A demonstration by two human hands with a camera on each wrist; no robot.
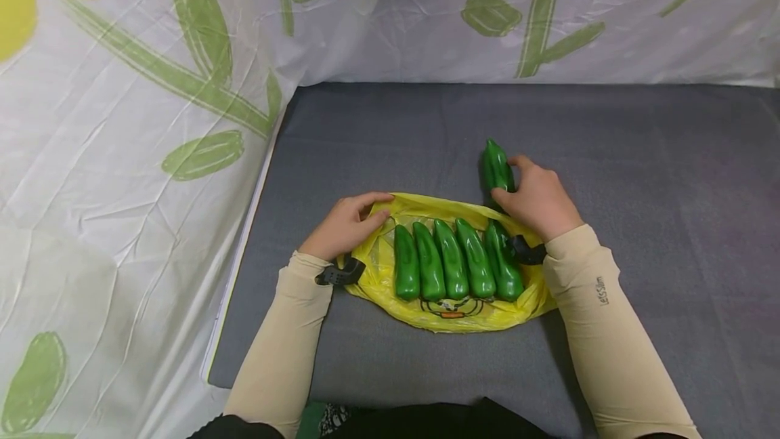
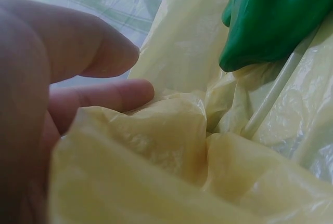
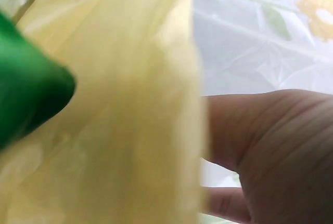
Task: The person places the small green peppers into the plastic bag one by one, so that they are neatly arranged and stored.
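Observation:
A yellow plastic bag [image 1: 380,283] lies spread on the table with its mouth wide. Inside it, several glossy green peppers [image 1: 451,259] lie side by side. Just beyond the bag's far rim, my right hand [image 1: 539,198] holds another green pepper [image 1: 496,164] between thumb and fingers; the bag hides this grip in the right wrist view. At the bag's left rim is my left hand [image 1: 349,225], its fingertips touching the plastic. In the left wrist view, its thumb and finger [image 2: 138,90] stand apart beside the crumpled bag [image 2: 156,141].
The grey tabletop [image 1: 670,188] stretches to both sides of the bag. White sheeting with a leaf pattern [image 1: 390,39] hangs along the back and left edges. A black band with a camera [image 1: 341,272] sits on each wrist, close to the bag.

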